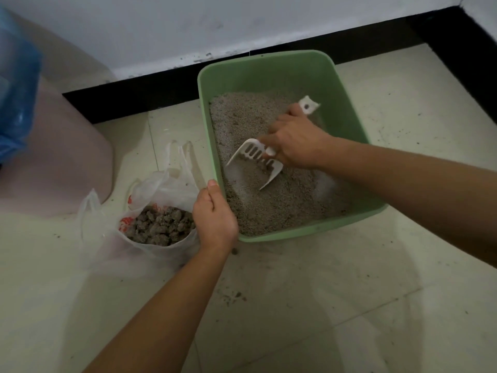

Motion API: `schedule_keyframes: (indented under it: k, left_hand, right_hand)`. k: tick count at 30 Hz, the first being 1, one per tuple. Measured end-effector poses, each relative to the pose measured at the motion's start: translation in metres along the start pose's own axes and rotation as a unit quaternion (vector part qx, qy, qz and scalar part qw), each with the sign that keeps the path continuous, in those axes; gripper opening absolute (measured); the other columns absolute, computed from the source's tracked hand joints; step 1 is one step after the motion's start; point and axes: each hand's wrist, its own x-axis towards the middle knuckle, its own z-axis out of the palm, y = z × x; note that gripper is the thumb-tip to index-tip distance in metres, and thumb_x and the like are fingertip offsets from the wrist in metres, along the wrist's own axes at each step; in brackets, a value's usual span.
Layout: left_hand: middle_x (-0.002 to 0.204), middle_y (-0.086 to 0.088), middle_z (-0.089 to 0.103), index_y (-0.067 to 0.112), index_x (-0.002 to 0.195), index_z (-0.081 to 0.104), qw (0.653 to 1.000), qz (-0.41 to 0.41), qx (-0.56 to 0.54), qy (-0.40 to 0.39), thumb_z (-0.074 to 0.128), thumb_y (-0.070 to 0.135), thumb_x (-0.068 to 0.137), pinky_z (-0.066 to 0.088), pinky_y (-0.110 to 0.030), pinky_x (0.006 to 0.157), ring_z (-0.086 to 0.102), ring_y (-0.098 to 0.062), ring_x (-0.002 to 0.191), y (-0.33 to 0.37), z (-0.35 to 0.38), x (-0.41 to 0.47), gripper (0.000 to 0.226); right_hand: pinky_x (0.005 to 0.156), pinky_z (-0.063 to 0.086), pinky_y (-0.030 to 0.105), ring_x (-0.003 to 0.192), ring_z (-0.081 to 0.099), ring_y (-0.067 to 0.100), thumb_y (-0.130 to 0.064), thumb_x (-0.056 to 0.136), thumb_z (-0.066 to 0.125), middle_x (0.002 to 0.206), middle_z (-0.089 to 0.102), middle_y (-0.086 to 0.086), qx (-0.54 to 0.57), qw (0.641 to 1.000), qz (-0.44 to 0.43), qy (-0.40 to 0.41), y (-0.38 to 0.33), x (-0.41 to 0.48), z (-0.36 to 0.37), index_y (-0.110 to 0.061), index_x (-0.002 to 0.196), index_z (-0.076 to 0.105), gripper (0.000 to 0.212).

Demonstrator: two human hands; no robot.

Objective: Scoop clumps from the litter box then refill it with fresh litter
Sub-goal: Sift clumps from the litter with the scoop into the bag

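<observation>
Pale floor tiles (336, 305), flecked with spilled grains, run to a black baseboard (161, 90) under a white wall (161, 28) at the far side. On the tiles, right of centre, sits a green litter box (347, 109) holding grey litter (242, 117) that thins out near the middle, where paler patches show. The right hand (298, 146) is closed around the handle of a white slotted scoop (255, 160), whose blade is tipped down into the litter with a few dark bits caught behind the slots (the handle's end, with its hanging hole, sticks out beyond the knuckles). The left hand (215, 219) clasps the box's near-left rim, thumb lying along the edge. Just left of that hand, touching the box's corner, a clear plastic bag (166, 184) stands open, with dark grey clumps (161, 224) piled inside. At the far left stand a pinkish bin (59, 157) and something wrapped in blue plastic (16, 84).
</observation>
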Motion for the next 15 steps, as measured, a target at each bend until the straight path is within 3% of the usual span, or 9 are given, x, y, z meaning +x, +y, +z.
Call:
schedule_keyframes:
  k: [4,6,10,15]
  left_hand:
    - [0.056,0.003,0.029,0.020,0.058,0.026,1.000,0.009,0.006,-0.004,0.035,0.025,0.106,0.021,-0.031,0.051,0.027,-0.013,0.052,-0.001,-0.001,0.001,0.049]
    - [0.056,0.003,0.030,0.021,0.058,0.026,1.000,0.015,0.005,0.000,0.035,0.024,0.105,0.022,-0.032,0.051,0.028,-0.013,0.052,-0.001,-0.001,0.002,0.049]
    - [0.056,0.003,0.030,0.021,0.058,0.027,1.000,0.010,0.002,0.004,0.036,0.023,0.105,0.023,-0.030,0.051,0.028,-0.013,0.052,-0.001,0.001,0.002,0.048]
    - [0.057,0.004,0.029,0.022,0.059,0.026,1.000,0.007,-0.010,0.006,0.036,0.025,0.105,0.023,-0.032,0.052,0.027,-0.014,0.053,-0.004,0.001,0.001,0.048]
  right_hand:
    - [0.098,0.028,0.043,0.100,0.057,0.020,-0.042,0.094,0.055,0.098,0.065,-0.002,0.064,0.992,-0.098,-0.037,-0.004,-0.018,0.021,-0.026,0.118,0.066,0.031]
    - [0.093,0.028,0.042,0.094,0.059,0.024,-0.043,0.092,0.056,0.093,0.065,0.001,0.104,0.989,-0.102,-0.023,-0.007,-0.033,0.032,-0.021,0.116,0.069,0.036]
    - [0.089,0.026,0.036,0.090,0.056,0.016,-0.045,0.094,0.057,0.092,0.065,-0.001,0.199,0.978,-0.052,-0.039,-0.007,-0.038,0.034,-0.022,0.114,0.070,0.034]
    - [0.066,0.049,0.031,0.066,0.060,0.012,-0.043,0.091,0.066,0.083,0.073,0.001,0.375,0.917,0.085,-0.108,-0.019,-0.062,0.061,-0.023,0.109,0.075,0.029]
